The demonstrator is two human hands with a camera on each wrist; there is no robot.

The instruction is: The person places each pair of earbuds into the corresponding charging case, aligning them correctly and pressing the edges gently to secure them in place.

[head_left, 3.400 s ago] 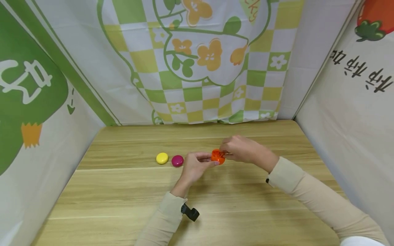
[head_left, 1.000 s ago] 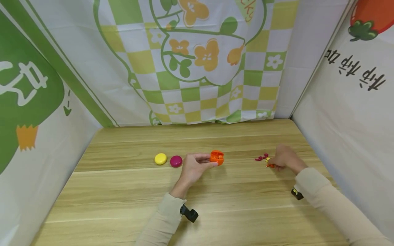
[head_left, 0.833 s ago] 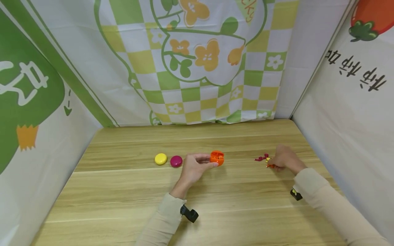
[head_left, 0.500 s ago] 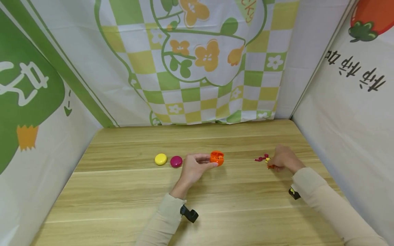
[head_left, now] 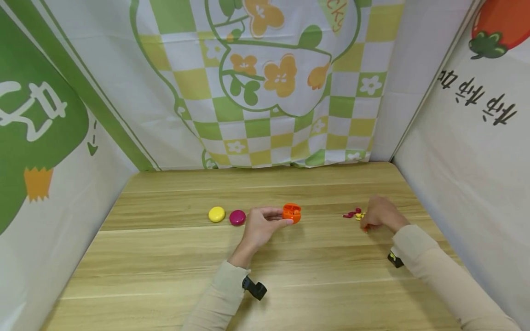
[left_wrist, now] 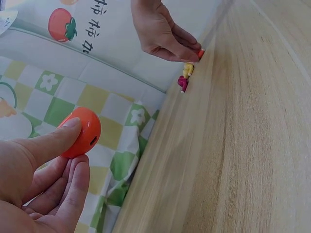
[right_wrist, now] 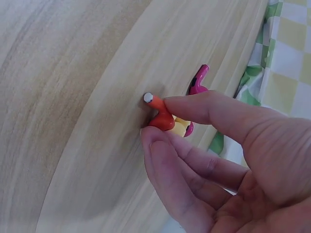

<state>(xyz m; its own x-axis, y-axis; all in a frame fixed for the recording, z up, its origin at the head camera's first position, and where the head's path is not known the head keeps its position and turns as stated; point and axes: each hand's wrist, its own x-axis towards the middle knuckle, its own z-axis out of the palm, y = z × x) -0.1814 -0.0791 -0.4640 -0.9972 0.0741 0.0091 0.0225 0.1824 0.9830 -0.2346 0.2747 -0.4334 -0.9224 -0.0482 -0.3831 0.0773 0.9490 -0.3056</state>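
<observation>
Right wrist view: right hand (right_wrist: 262, 155) pinches a stemmed, glossy orange plastic earbud (right_wrist: 163, 120), white-tipped; at left, left hand (head_left: 261, 225) grips an open, rounded orange plastic case (head_left: 291, 218).

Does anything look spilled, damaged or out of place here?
Nothing looks spilled or damaged. The magenta earbuds and yellow earbuds lie loose on the table, apart from the yellow case and magenta case, which looks slightly untidy; the right hand pinches an orange earbud.

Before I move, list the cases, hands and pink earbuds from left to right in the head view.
Yellow case, pink case, left hand, orange case, pink earbuds, right hand.
</observation>
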